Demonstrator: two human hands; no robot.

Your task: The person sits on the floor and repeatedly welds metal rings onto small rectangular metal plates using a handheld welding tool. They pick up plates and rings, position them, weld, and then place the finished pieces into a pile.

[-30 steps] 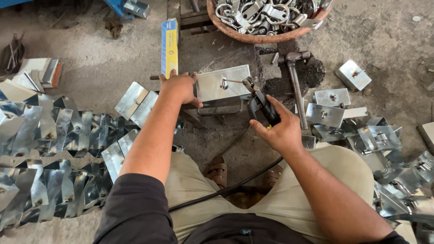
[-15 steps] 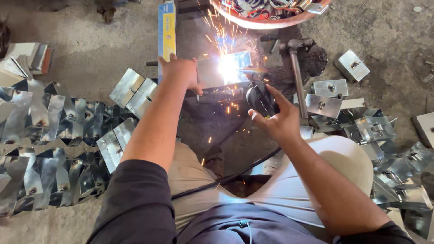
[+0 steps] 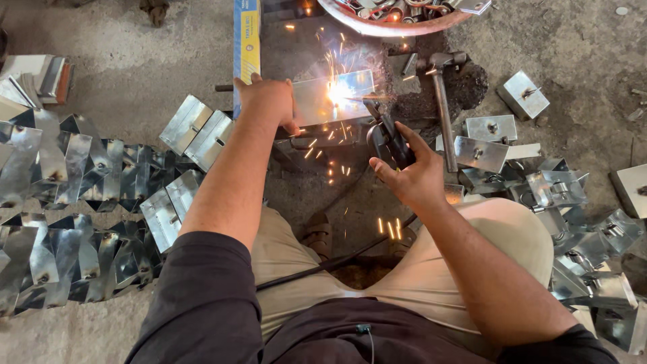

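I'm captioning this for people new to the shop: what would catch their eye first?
The white arc spraying sparks at top centre, on a metal plate steadied by the left hand. The right hand grips a black electrode holder just below it. Shiny folded metal pieces crowd the floor at left.

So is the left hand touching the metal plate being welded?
Touching. The head view shows the left hand with its fingers resting on the left edge of the plate, no gap visible.

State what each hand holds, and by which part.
Right hand grips the black welding holder by its handle. Left hand presses the metal plate at its left edge.
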